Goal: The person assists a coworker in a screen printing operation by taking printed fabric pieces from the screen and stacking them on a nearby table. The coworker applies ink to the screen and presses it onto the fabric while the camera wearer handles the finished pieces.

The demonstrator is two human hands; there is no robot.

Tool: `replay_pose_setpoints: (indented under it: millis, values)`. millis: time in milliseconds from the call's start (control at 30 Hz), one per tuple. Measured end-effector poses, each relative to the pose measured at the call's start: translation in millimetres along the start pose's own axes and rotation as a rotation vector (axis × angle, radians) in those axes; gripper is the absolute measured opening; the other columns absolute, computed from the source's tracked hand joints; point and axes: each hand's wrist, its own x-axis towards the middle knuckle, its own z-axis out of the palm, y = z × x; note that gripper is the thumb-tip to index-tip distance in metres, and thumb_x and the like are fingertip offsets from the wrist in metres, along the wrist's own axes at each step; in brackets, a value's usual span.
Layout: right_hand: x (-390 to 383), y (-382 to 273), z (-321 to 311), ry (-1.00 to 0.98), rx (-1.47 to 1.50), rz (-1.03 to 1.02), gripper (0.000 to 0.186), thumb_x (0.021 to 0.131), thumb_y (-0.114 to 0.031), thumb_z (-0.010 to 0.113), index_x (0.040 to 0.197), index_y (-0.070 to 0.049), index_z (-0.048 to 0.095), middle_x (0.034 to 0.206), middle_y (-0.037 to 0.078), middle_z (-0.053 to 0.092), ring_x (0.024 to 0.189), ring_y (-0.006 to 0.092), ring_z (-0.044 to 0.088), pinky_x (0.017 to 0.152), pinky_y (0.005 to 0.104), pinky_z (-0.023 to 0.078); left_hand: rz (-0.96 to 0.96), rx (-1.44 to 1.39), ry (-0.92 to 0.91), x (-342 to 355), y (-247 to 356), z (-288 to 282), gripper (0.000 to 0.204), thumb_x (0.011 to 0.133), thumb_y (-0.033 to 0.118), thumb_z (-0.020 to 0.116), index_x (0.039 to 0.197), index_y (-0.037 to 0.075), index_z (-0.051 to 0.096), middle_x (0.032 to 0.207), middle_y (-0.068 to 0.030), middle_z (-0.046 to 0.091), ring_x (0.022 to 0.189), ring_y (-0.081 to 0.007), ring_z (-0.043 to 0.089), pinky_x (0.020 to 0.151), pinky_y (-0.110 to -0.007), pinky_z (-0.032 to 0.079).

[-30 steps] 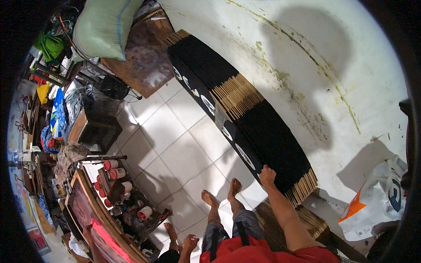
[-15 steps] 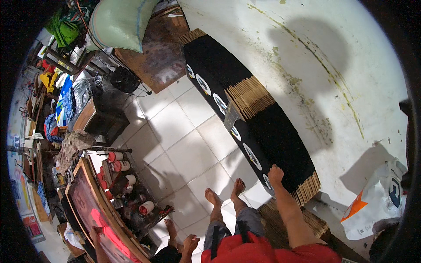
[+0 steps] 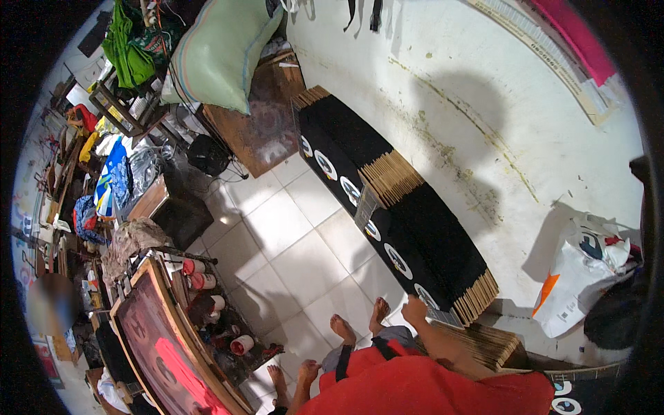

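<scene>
My right hand (image 3: 415, 311) is closed, beside the near end of a long row of black pieces (image 3: 432, 221) that look like cloth on thin brown boards. What it holds, if anything, is hidden. Round white printed emblems (image 3: 396, 258) run along the row's floor-facing side. My left hand (image 3: 309, 371) hangs low beside my left thigh, its fingers curled in and nothing visible in them. A small dark plate (image 3: 366, 207) stands against the middle of the row. More brown board edges (image 3: 477, 340) lie below my right forearm.
On the left, a wooden-framed printing screen (image 3: 162, 332) bears a bright pink patch. Paint-stained pots (image 3: 203, 281) line its rack. A stuffed pale green sack (image 3: 218, 52) rests by a brown board (image 3: 266, 131). A white plastic bag (image 3: 570, 290) sits by the wall at right.
My view has shifted, and things sit lower in it. My right hand has drawn back from the black row's front side toward its near end. Another person's hand over the screen is gone from view.
</scene>
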Motion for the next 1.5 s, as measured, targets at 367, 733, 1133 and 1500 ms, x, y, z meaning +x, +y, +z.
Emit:
replay_pose_setpoints:
  millis: [367,733,1133,1500]
  values:
    - [-10,21,17,-0.203,-0.047,-0.076,0.027,0.067,-0.024,0.056,0.074,0.000,0.064,0.081,0.022,0.063,0.081,0.0365,0.061,0.075,0.0452,0.048,0.161,0.506,-0.044,80,-79,-57,0.044,0.075,0.040,0.062,0.104,0.007,0.063,0.104,-0.0120,0.063,0.098,-0.0283,0.059,0.086,-0.036,0.046]
    - [166,6,40,-0.487,0.052,-0.523,0.028,0.063,-0.031,0.067,0.070,-0.004,0.067,0.070,0.015,0.064,0.069,0.0294,0.064,0.066,0.0382,0.049,-0.389,-0.477,0.348,42,46,-23,0.032,0.066,0.029,0.070,0.087,0.004,0.068,0.084,-0.0132,0.066,0.080,-0.0207,0.062,0.072,-0.033,0.048]
    - [368,-119,33,-0.587,0.217,-0.577,0.023,0.068,-0.025,0.059,0.070,-0.003,0.067,0.070,0.015,0.064,0.065,0.0298,0.063,0.061,0.0383,0.051,-0.775,-0.765,0.367,27,117,120,0.036,0.067,0.038,0.067,0.085,0.008,0.070,0.080,-0.0105,0.067,0.071,-0.0196,0.062,0.065,-0.033,0.049]
    - [293,-214,52,-0.805,-0.425,-1.090,0.032,0.076,-0.033,0.053,0.076,-0.004,0.066,0.078,0.017,0.065,0.070,0.0315,0.063,0.061,0.0435,0.049,-0.567,-0.724,0.517,-10,193,76,0.047,0.075,0.036,0.047,0.118,0.015,0.048,0.119,-0.0086,0.050,0.100,-0.0249,0.055,0.087,-0.034,0.043]
